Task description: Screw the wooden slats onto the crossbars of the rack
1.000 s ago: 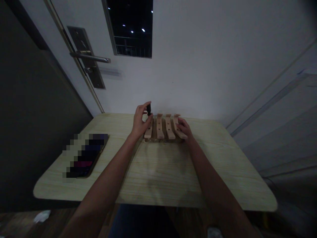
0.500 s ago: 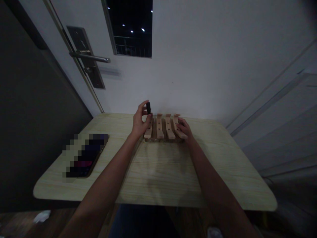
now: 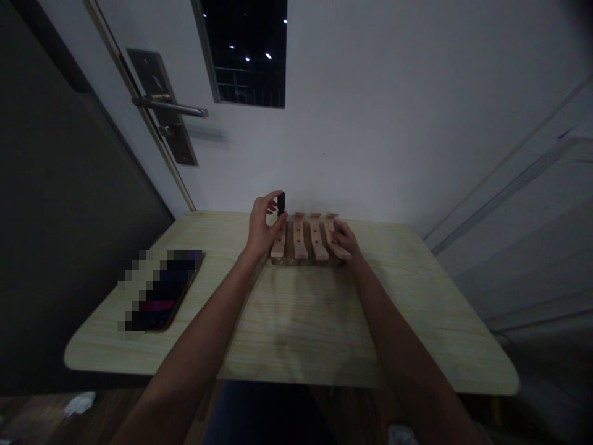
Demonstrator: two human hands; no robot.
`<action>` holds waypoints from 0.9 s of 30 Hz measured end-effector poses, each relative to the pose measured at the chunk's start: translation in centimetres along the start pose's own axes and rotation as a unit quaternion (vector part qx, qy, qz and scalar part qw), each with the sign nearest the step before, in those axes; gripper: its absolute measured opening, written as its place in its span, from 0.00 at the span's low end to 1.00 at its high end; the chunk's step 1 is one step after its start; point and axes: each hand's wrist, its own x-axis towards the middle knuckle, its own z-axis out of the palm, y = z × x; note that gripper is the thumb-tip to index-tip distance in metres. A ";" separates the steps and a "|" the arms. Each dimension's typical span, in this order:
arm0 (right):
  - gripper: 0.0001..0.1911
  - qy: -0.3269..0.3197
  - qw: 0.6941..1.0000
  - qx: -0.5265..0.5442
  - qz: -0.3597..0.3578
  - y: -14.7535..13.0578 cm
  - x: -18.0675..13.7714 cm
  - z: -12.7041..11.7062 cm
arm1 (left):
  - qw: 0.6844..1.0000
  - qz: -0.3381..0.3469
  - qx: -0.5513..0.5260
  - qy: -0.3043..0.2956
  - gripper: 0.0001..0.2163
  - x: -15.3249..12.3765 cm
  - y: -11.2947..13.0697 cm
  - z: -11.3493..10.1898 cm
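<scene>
Panel, dark, fills far left. Low beside it, crumpled white scrap on floor. Above, door handle, metal lever on an upright plate. Phone lies on left part of desk, slanted, mostly pixelated, pinkish band on screen; left forearm passes just right of it. Dark window in white door, few light spots.

Left hand at far side of desk, grasping small black piece: upright, fingers at its top, thumb near its lower end, over far end of leftmost strip. Can't make out what the black piece is.

Next, base: brownish, shiny, see-through-looking along front edge, flat on desk near the door. Can't tell if it's a hollow tray or solid block. Carries four pale wooden strips in a row, apart from each other, dark holes in them: leftmost strip, second strip, third strip, rightmost strip, near end skewed right.

Right hand closed on rightmost strip, fingers curled at its right edge; whether it grips base too, can't tell. Far right: pale wall with long slanting seams.
</scene>
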 end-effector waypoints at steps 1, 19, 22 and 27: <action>0.15 0.000 1.000 0.000 0.000 0.0 0.0 0.0 | 1.000 0.000 -0.001 0.001 0.21 0.0 -0.1 0.0; 0.16 0.001 1.000 0.013 0.010 0.5 0.2 0.0 | 0.997 -0.031 -0.052 -0.041 0.21 -0.3 0.5 -0.2; 0.16 0.001 1.000 0.011 0.008 0.7 0.2 -0.1 | 1.000 -0.004 -0.022 -0.020 0.22 -0.1 0.3 -0.2; 0.15 -0.003 1.000 0.007 0.003 0.8 0.3 -0.1 | 1.000 -0.007 -0.020 -0.004 0.22 0.0 0.0 0.0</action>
